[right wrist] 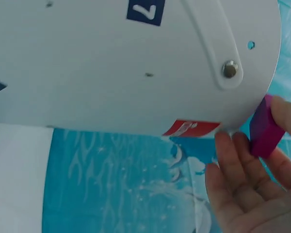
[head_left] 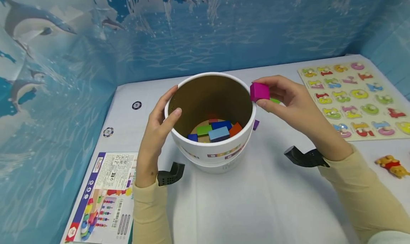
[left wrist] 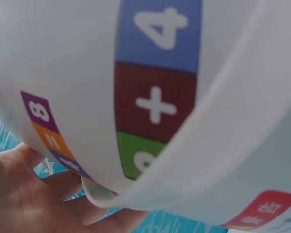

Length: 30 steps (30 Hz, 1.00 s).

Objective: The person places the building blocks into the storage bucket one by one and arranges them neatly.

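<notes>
A white bucket (head_left: 211, 153) stands upright on the table with several coloured wooden blocks on its bottom, among them a light blue block (head_left: 219, 134), a green block (head_left: 204, 130) and an orange-red block (head_left: 235, 129). My left hand (head_left: 157, 130) grips the bucket's left side, its thumb over the rim and its fingers along the outer wall. At the right rim, my right hand (head_left: 288, 98) pinches a magenta block (head_left: 259, 91) between thumb and fingers. The right wrist view shows this magenta block (right wrist: 266, 128) beside the bucket wall (right wrist: 97, 73).
Behind the bucket's right side, a purple block (head_left: 256, 125) and a green piece (head_left: 275, 100) show partly. A number puzzle board (head_left: 362, 101) lies at right, above a small bear figure (head_left: 393, 166). A printed box (head_left: 105, 197) and two round chips (head_left: 136, 105) lie at left.
</notes>
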{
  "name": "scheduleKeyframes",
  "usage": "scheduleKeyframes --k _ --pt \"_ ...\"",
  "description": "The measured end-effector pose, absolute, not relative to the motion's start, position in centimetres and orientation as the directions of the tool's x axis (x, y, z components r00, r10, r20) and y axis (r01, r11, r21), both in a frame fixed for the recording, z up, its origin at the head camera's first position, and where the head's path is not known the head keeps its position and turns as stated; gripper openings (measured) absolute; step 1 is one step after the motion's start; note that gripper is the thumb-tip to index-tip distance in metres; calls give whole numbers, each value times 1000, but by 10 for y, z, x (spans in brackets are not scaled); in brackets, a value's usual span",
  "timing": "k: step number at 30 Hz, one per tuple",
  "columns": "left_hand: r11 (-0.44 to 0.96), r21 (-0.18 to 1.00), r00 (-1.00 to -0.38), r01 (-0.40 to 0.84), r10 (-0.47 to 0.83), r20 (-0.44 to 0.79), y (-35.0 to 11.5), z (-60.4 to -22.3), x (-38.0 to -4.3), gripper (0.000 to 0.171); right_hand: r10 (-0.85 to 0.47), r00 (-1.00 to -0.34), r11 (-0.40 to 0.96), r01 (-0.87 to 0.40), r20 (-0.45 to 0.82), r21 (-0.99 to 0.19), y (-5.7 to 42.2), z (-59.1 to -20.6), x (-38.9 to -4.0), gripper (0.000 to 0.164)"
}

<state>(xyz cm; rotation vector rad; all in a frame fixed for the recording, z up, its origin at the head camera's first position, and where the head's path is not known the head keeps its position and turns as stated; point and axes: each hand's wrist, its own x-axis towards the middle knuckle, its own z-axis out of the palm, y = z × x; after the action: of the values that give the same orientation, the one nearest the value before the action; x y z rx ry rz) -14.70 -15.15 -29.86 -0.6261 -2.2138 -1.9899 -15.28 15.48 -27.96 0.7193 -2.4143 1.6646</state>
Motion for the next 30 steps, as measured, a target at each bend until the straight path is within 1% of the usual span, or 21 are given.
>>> scheduleKeyframes --k 2,5,7,10,13,18,24,30 --pt "59 931 -911 361 235 339 -151 -299 -147 53 -305 -868 295 -477 392 -828 150 -276 -153 44" --pt "61 930 -911 362 234 339 -151 -298 -147 54 -331 -836 330 -538 439 -775 144 -271 -153 46" --pt "62 929 -911 365 231 342 -151 -298 -147 54 -367 -803 364 -589 470 -721 139 -268 -152 47" --pt "68 928 -911 367 226 344 -151 -298 -148 54 -431 -761 396 -643 485 -656 131 -265 -151 49" --pt "69 928 -912 366 226 343 -151 -299 -148 55 -518 -713 377 -686 472 -622 122 -262 -151 48" --pt "73 926 -911 370 222 347 -151 -299 -148 55 -648 -654 349 -711 390 -610 110 -259 -156 43" --pt "75 925 -909 374 226 349 -151 -299 -149 54 -708 -653 387 -679 271 -624 107 -255 -161 41" --pt "76 924 -909 375 224 350 -151 -299 -149 53 -720 -659 417 -662 218 -623 107 -253 -162 40"
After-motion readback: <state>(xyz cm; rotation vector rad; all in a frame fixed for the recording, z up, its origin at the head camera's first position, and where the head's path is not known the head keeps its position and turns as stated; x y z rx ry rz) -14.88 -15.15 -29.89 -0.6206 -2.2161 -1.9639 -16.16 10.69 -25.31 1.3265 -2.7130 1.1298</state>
